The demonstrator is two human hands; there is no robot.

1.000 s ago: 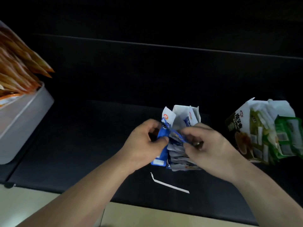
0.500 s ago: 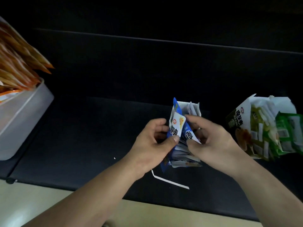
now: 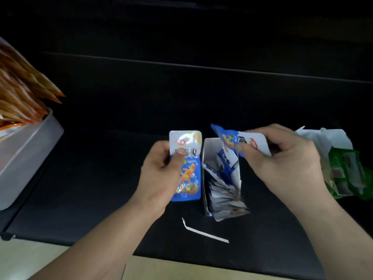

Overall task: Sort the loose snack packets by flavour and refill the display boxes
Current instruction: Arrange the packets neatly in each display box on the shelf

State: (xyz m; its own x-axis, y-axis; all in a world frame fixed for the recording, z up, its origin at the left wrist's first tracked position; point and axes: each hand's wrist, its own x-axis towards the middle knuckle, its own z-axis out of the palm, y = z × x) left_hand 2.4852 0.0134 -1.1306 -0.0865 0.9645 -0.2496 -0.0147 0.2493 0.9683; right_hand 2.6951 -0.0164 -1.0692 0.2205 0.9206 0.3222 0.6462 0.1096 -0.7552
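Refill step, blue flavour. Left hand (image 3: 161,172) grips one blue packet (image 3: 188,170), thumb clamped on its face. Its long axis runs front-to-back, logo end toward the far edge of the mat (image 3: 101,178). Right hand (image 3: 282,158) pinches a second packet (image 3: 228,137) crosswise above the open box (image 3: 210,150), mid-mat near the front edge. Next, probably: turn both packets to match the row and slot them in.

I get a single wide-angle view, worn on the head, facing forward and down onto the dark surface (image 3: 101,178). It sits close: forearms cross the bottom edge, left hand (image 3: 161,174) and right hand (image 3: 282,164) mid-frame.
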